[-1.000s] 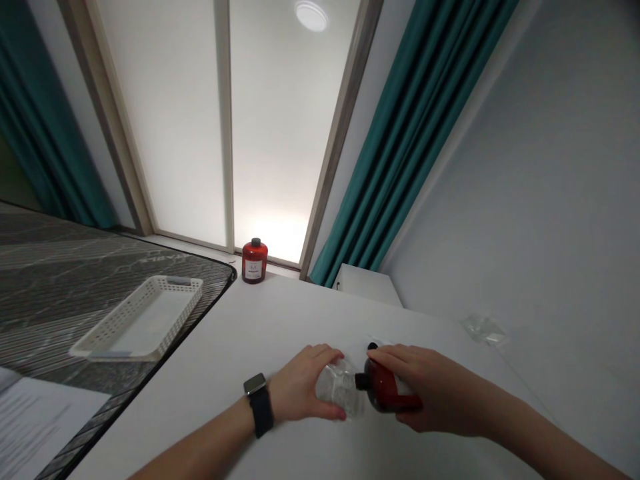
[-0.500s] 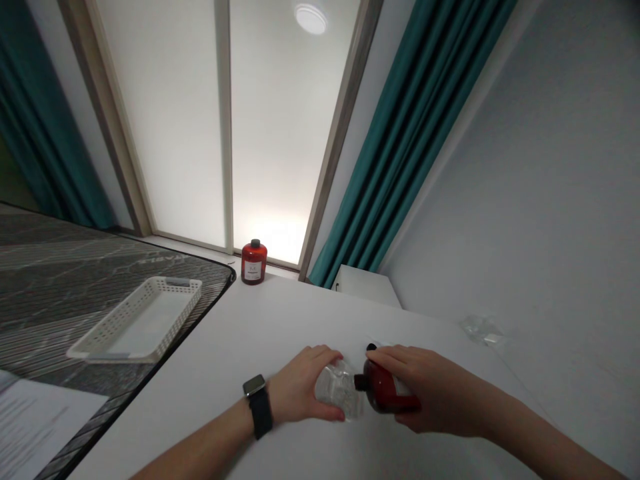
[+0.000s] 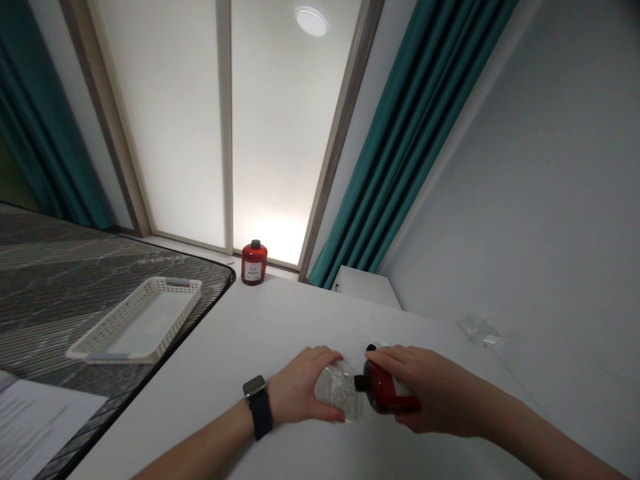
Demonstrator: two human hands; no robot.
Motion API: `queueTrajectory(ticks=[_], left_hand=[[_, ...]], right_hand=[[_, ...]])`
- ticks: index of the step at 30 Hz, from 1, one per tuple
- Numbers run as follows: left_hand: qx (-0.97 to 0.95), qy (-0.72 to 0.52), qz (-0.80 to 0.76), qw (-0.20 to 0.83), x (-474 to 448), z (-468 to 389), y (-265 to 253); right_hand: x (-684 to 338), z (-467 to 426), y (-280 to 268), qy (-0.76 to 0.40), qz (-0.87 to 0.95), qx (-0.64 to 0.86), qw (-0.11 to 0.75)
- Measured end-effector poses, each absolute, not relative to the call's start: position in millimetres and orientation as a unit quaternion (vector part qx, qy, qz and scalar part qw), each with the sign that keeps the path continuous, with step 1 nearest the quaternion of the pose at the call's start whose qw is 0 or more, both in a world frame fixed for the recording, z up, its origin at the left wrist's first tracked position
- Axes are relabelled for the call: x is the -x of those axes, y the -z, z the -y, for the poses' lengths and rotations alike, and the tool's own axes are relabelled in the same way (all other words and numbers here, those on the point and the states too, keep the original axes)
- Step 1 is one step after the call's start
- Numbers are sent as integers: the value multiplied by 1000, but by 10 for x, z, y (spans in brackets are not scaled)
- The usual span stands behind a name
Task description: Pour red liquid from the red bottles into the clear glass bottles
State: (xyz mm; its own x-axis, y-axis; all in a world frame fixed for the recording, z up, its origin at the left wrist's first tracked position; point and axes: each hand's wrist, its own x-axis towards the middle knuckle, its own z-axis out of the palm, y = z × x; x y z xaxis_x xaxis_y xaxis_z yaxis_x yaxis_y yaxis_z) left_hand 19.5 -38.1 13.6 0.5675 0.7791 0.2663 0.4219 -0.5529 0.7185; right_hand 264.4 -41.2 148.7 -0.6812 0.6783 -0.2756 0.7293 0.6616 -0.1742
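Observation:
My left hand [image 3: 309,385], with a dark smartwatch on the wrist, is wrapped round a clear see-through container [image 3: 338,388] above the white table. My right hand [image 3: 420,387] grips a dark red bottle [image 3: 384,392] with a pale label, tipped onto its side. Its black neck end points left at the container's opening; I cannot tell whether they touch or whether liquid flows. Just behind the red bottle shows a small black piece [image 3: 371,348], mostly hidden by my right hand.
A second red bottle [image 3: 254,264] with a black cap stands upright at the table's [image 3: 300,313] far edge. On the left, a white basket [image 3: 160,347] and a printed sheet [image 3: 45,427] lie on a dark patterned surface. Clear plastic [image 3: 483,331] lies by the right wall.

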Motion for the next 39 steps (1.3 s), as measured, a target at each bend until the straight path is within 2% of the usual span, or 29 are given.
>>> queueTrajectory(ticks=[39], left_hand=[[-831,-293,-363,302,-200,386,-140]], right_hand=[[-2614,407,-1515,122,-908,-385,110]])
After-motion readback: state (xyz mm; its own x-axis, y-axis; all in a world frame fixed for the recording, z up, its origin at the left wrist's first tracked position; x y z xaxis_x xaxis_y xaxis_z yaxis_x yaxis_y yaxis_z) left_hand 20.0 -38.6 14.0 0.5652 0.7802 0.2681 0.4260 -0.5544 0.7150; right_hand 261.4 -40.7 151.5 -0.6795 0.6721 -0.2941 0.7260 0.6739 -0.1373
